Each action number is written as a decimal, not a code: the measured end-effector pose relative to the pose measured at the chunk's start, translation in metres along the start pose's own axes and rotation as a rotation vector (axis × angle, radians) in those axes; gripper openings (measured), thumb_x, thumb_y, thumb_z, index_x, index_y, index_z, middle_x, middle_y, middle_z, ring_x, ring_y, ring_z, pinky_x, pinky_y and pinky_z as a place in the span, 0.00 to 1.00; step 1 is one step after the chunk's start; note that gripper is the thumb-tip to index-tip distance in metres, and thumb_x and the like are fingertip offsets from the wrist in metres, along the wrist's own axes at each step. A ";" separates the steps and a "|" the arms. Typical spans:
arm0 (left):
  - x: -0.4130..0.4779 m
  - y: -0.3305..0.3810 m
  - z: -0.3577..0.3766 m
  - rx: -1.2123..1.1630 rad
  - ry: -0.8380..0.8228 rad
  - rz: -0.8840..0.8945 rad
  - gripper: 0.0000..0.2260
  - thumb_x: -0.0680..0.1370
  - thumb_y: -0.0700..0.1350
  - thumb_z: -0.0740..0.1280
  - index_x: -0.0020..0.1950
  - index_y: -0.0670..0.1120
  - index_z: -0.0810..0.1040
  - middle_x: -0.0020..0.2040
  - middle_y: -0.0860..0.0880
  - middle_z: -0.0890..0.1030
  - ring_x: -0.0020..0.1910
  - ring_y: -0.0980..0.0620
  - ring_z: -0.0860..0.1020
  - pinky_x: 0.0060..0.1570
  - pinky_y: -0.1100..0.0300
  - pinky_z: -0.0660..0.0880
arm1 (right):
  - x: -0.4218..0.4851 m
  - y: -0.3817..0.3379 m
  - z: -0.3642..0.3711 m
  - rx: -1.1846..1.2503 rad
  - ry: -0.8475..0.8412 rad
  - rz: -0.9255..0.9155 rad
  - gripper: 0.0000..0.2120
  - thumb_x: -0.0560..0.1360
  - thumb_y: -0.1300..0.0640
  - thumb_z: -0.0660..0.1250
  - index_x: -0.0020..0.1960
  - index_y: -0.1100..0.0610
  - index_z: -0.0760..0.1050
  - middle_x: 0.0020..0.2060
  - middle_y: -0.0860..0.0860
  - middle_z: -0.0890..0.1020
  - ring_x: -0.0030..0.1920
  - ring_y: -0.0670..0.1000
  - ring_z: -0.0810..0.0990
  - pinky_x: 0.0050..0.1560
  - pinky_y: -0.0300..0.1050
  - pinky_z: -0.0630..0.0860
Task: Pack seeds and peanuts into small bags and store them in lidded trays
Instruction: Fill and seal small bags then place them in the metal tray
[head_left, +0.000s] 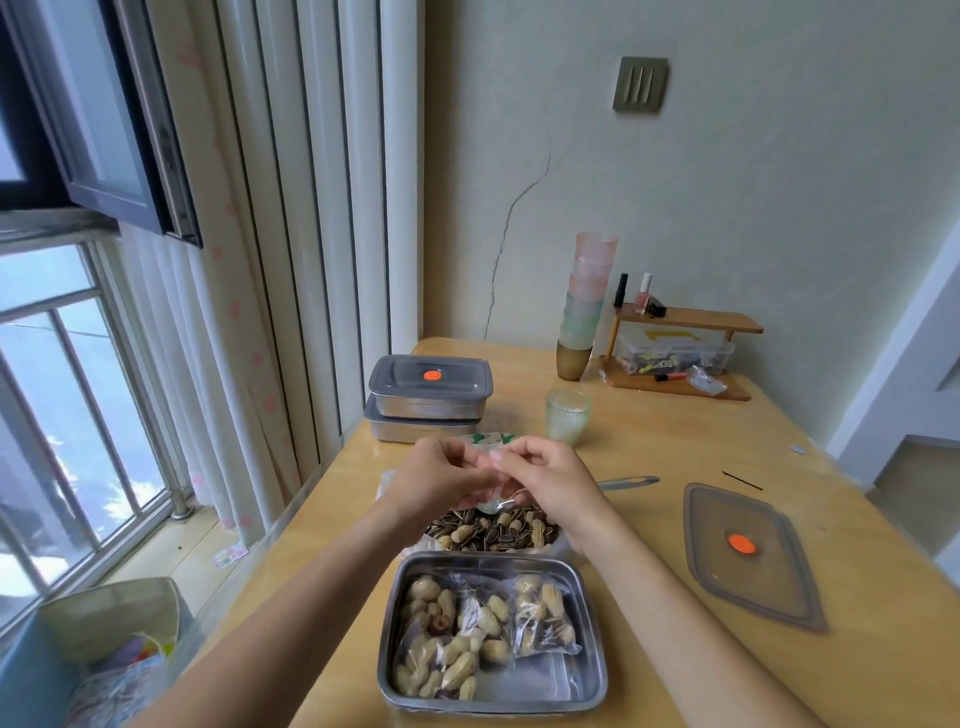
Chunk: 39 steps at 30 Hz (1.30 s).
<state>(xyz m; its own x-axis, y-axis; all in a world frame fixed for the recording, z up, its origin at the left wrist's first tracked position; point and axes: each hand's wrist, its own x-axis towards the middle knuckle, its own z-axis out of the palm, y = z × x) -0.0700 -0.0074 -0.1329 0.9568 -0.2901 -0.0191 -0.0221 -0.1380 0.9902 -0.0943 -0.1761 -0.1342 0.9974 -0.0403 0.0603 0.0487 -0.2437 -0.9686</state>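
Note:
My left hand (441, 480) and my right hand (550, 480) meet above a heap of sunflower seeds and peanuts (493, 530). Both pinch a small clear bag (493, 501) between them; most of the bag is hidden by my fingers. Just in front of me an open steel tray (587, 691) holds several filled small bags of peanuts and seeds (540, 618). Its grey lid (748, 587) with an orange dot lies flat on the table to the right. Two lidded steel trays (428, 395) are stacked at the far left of the table.
A pale green glass (567, 415) stands beyond my hands. A stack of coloured cups (587, 301) and a small wooden shelf (680, 343) with bottles stand against the wall. A metal utensil (626, 483) lies right of my hands. A bin (114, 618) sits on the floor at left.

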 end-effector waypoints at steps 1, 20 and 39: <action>-0.002 0.001 0.000 0.020 0.004 0.005 0.11 0.74 0.39 0.78 0.49 0.32 0.82 0.34 0.43 0.83 0.29 0.55 0.79 0.32 0.65 0.76 | -0.001 -0.001 -0.001 -0.021 0.009 0.014 0.06 0.81 0.56 0.70 0.51 0.58 0.83 0.38 0.49 0.86 0.37 0.45 0.83 0.37 0.38 0.77; -0.012 -0.004 0.012 0.898 0.273 0.549 0.07 0.75 0.42 0.68 0.52 0.48 0.80 0.50 0.53 0.78 0.47 0.51 0.78 0.42 0.57 0.75 | -0.013 -0.002 0.002 -0.391 0.063 0.069 0.05 0.81 0.59 0.68 0.49 0.56 0.83 0.35 0.52 0.87 0.32 0.49 0.86 0.38 0.43 0.83; 0.004 -0.014 -0.008 1.009 0.069 0.538 0.32 0.71 0.74 0.63 0.61 0.51 0.72 0.52 0.56 0.80 0.51 0.53 0.77 0.48 0.55 0.66 | -0.025 -0.006 -0.011 -0.071 0.015 -0.062 0.13 0.84 0.52 0.65 0.51 0.56 0.86 0.30 0.47 0.77 0.28 0.40 0.74 0.34 0.35 0.69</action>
<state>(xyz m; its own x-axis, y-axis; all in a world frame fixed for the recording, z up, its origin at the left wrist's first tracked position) -0.0634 0.0009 -0.1461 0.7663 -0.4933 0.4117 -0.6260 -0.7176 0.3053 -0.1201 -0.1844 -0.1270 0.9916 -0.0379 0.1236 0.1055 -0.3142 -0.9435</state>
